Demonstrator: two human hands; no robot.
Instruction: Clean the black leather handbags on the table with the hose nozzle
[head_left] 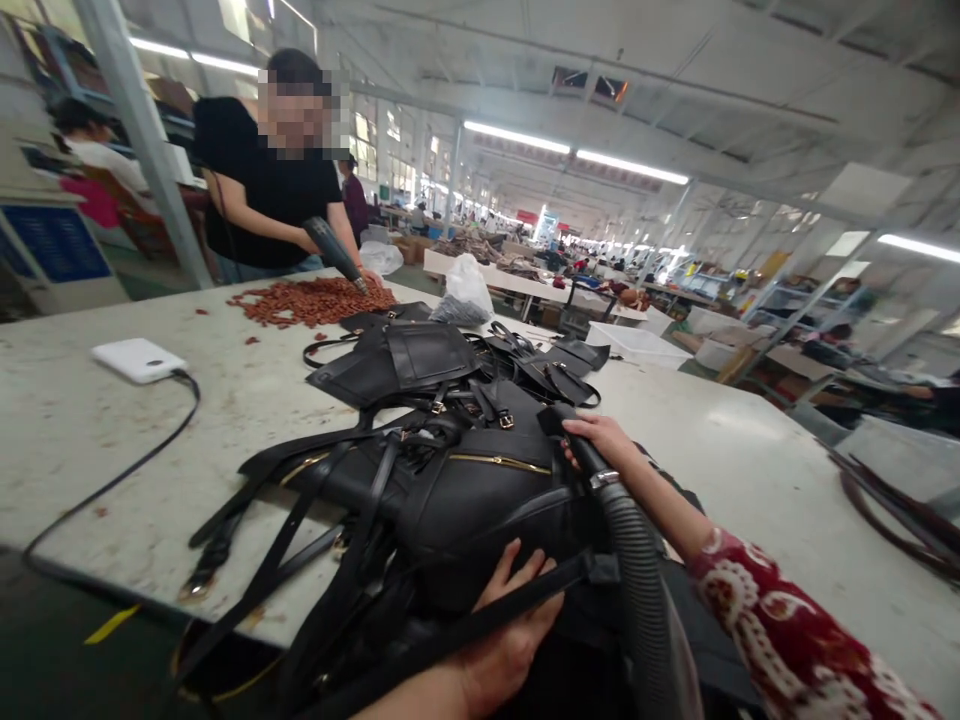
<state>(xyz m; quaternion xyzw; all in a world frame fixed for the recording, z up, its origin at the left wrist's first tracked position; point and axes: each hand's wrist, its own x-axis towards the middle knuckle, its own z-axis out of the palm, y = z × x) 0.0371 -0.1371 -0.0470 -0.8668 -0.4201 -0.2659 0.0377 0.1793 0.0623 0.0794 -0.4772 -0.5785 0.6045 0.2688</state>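
Note:
My right hand (607, 442) is wrapped round the black nozzle of a ribbed vacuum hose (637, 575). The nozzle's wide end lies over the black leather pieces on the table, and the hose runs down toward me. Below it, my left hand (517, 625) rests with fingers spread against a black leather bag (480, 505), a strap crossing over the hand. A gold zipper (499, 461) runs along the bag's upper part. More black bag pieces (405, 360) with straps and gold buckles are heaped beyond it.
Across the table (82, 460), a person in black points a heat-gun-like tool (334, 252) at many small brown pieces (307, 302). A white power bank (139, 360) with a cable lies left. A clear plastic bag (466, 290) stands behind the heap; dark strips (896, 515) lie right.

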